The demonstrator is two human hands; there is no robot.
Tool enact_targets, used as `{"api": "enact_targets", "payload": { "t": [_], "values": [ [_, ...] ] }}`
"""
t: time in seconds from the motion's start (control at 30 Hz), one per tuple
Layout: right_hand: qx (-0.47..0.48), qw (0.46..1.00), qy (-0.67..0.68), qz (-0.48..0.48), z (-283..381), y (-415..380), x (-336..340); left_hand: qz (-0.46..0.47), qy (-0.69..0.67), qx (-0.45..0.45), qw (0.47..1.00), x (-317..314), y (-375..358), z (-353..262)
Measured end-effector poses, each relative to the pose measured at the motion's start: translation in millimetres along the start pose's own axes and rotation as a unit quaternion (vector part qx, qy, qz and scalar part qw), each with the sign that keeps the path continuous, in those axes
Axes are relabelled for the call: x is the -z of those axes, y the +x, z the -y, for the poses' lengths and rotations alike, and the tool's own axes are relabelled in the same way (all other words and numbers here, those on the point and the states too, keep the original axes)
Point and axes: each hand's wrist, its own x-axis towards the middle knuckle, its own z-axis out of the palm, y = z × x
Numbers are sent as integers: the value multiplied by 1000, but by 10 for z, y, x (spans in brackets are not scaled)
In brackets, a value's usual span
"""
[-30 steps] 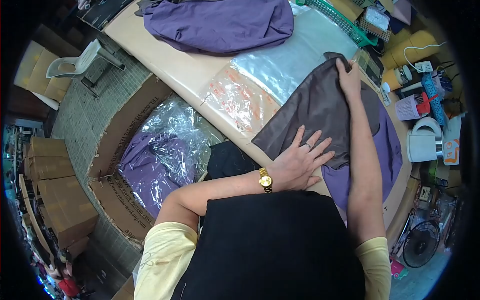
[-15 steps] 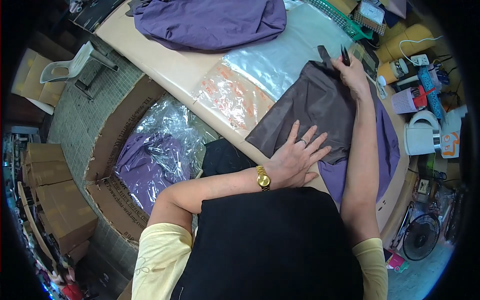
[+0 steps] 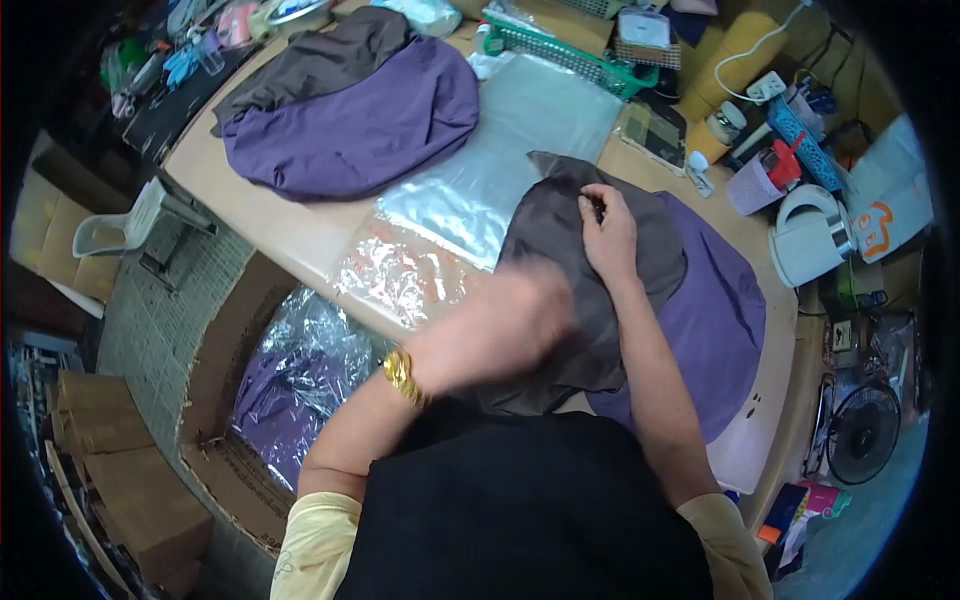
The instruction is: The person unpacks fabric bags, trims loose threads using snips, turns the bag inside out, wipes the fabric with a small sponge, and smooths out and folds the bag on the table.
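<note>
A dark grey-brown cloth (image 3: 655,245) with a purple part (image 3: 715,310) lies on the table under both my hands. My right hand (image 3: 612,238) rests on the dark cloth with its fingers curled round small black snips, mostly hidden now. Smeared by motion, my left hand (image 3: 505,325) with a gold watch (image 3: 400,375) is over the cloth's left side; its fingers cannot be made out. A clear plastic sheet (image 3: 455,205) and a printed clear plastic bag (image 3: 395,275) lie just left of the cloth.
Another purple and dark cloth bundle (image 3: 350,125) sits at the far left of the table (image 3: 250,215). An open carton (image 3: 205,400) with plastic-wrapped purple cloth stands below. A green basket (image 3: 570,60), a white kettle (image 3: 805,240) and a fan (image 3: 865,430) line the back and right.
My left hand has lifted from lying flat on the cloth and swung left. My right hand has come down and left onto the dark cloth, which has shifted. The view has turned.
</note>
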Motion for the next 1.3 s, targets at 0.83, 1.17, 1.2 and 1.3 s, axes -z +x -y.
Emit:
{"api": "enact_targets", "payload": {
  "t": [0.83,1.17,1.2,1.3],
  "values": [
    [-26,900,283,331,752,500,1269,-109,-490,13,865,-129,583,120],
    [74,973,45,215,1206,286,1516,-222,-310,71,922,-35,569,-94],
    [83,966,145,197,1154,283,1484,-223,-360,62,904,-43,552,-98],
    [-8,935,308,174,1144,286,1476,-206,-400,22,893,-109,490,-25]
  ]
}}
